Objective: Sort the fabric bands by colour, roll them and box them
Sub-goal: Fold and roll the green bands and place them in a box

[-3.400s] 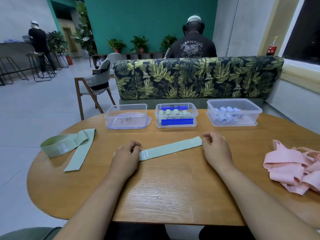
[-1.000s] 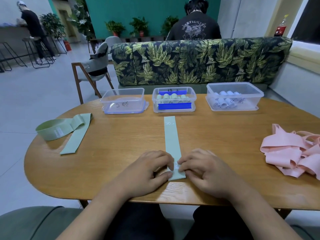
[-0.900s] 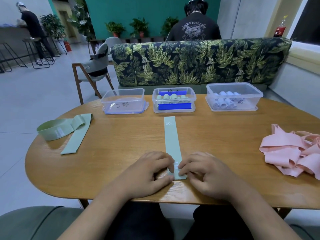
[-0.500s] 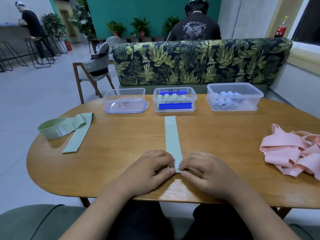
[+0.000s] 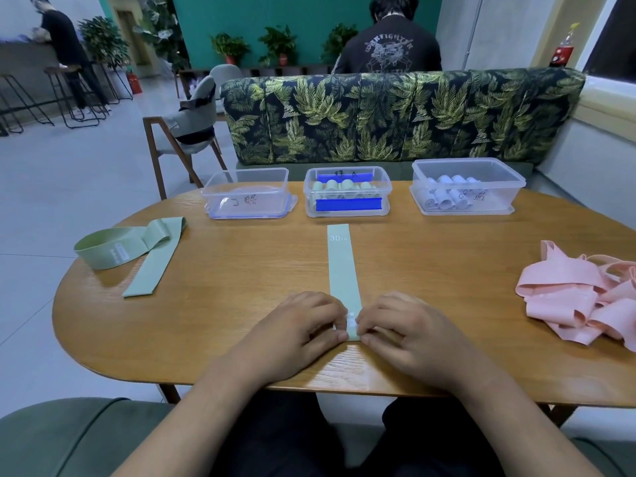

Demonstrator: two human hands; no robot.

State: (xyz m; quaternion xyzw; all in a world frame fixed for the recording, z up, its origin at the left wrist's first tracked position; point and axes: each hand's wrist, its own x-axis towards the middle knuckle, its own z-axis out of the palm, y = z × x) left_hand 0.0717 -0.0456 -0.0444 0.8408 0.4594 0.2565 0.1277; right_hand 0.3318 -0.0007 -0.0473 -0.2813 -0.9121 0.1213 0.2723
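A pale green fabric band (image 5: 341, 266) lies flat on the wooden table (image 5: 223, 321), running straight away from me toward the boxes. Its near end is turned up into a small roll. My left hand (image 5: 296, 335) and my right hand (image 5: 409, 335) pinch that rolled end from either side with curled fingers. Two more green bands (image 5: 137, 249) lie at the table's left. A heap of pink bands (image 5: 581, 301) sits at the right. At the back stand three clear boxes: an empty one (image 5: 247, 194), one with green rolls (image 5: 347, 192), one with pale blue-white rolls (image 5: 464, 185).
A leaf-patterned sofa back (image 5: 395, 115) rises just behind the boxes, with a person (image 5: 389, 39) seated beyond it. A wooden chair (image 5: 186, 132) stands at the back left. The table's near edge is right under my wrists.
The band was first stretched sideways between my hands, then laid lengthwise. Over the last second its near end has curled further up under my fingers, and the flat part has grown shorter.
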